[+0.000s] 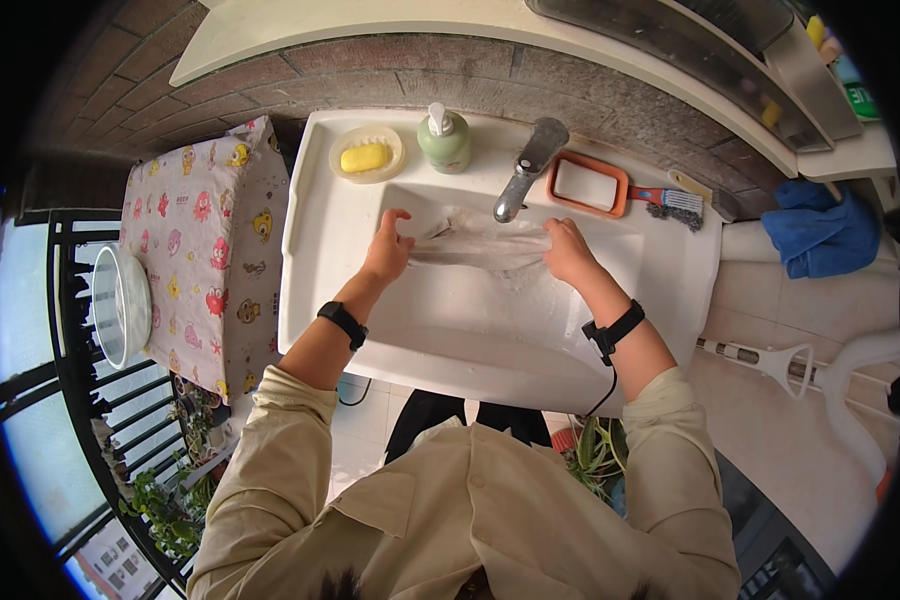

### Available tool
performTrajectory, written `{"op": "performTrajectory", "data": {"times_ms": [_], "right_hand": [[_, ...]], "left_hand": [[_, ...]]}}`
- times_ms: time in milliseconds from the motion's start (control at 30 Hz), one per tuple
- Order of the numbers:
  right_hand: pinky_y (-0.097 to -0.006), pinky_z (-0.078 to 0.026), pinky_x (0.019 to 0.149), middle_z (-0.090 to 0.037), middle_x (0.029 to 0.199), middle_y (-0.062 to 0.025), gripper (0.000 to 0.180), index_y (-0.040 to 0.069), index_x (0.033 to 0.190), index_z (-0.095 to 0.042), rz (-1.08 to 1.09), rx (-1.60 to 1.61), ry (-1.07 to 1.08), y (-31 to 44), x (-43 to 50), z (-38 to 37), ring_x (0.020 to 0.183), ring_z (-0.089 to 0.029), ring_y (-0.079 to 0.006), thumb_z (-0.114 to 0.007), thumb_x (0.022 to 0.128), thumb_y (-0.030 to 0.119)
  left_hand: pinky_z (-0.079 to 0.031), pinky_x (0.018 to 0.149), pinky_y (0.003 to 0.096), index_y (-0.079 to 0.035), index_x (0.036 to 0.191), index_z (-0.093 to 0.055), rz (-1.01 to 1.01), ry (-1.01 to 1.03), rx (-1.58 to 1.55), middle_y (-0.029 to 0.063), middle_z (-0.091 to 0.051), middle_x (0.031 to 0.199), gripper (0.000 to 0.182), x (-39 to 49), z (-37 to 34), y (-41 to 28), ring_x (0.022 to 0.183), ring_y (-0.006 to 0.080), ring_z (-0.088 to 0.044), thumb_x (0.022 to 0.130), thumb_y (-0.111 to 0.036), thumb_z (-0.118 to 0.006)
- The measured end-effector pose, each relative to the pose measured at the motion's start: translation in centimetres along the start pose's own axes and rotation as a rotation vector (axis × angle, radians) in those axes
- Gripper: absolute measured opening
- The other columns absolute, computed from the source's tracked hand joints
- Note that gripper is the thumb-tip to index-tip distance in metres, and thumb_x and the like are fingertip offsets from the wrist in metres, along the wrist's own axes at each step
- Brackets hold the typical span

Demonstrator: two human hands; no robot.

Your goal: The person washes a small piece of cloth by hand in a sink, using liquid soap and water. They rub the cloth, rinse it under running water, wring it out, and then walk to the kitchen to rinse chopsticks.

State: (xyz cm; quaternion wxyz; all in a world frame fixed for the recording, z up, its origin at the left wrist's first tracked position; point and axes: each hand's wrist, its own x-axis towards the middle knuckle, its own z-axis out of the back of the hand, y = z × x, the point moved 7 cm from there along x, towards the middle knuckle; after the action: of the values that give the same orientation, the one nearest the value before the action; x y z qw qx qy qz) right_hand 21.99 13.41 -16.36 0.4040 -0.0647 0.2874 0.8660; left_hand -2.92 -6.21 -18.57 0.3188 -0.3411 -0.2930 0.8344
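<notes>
A wet, pale, thin cloth (480, 249) is stretched sideways between my two hands over the basin of a white sink (480, 300). My left hand (391, 246) pinches its left end near the basin's left wall. At the other end, my right hand (568, 249) grips the cloth with bent fingers. The cloth's middle sags in folds, and it looks partly see-through. Just above it reaches the spout of a chrome faucet (529, 171). Whether water is running cannot be made out.
Along the sink's back ledge stand a yellow soap bar (364, 157) in a dish, a green pump bottle (444, 141), an orange-rimmed soap dish (586, 184) and a scrub brush (675, 204). A patterned cloth cover (187, 247) and a clear plastic basin (120, 307) are at left. Overhead runs a shelf (420, 22).
</notes>
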Motion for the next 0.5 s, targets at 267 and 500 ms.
{"op": "performTrajectory", "data": {"times_ms": [267, 500], "right_hand": [[-0.0412, -0.050, 0.088, -0.055, 0.114, -0.0123, 0.026, 0.003, 0.105, -0.059, -0.102, 0.687, 0.013, 1.7, 1.3, -1.9, 0.103, -0.058, -0.0282, -0.066, 0.083, 0.014], [-0.0400, -0.051, 0.081, -0.056, 0.110, -0.0052, 0.042, 0.009, 0.120, -0.047, -0.256, 1.334, 0.338, 4.3, 0.2, -5.6, 0.099, -0.057, -0.0189, -0.066, 0.083, 0.014]], "left_hand": [[-0.047, 0.089, 0.0401, -0.010, 0.111, -0.065, -0.116, 0.209, 0.492, 0.0162, -0.061, 0.098, 0.025, -0.6, -2.4, -1.3, 0.099, 0.0332, -0.059, 0.088, -0.008, -0.057], [-0.048, 0.080, 0.0383, -0.006, 0.091, -0.068, -0.416, -0.073, 0.061, 0.0134, -0.061, 0.084, 0.032, -1.5, -0.3, -14.2, 0.086, 0.0293, -0.061, 0.095, -0.035, -0.056]]}}
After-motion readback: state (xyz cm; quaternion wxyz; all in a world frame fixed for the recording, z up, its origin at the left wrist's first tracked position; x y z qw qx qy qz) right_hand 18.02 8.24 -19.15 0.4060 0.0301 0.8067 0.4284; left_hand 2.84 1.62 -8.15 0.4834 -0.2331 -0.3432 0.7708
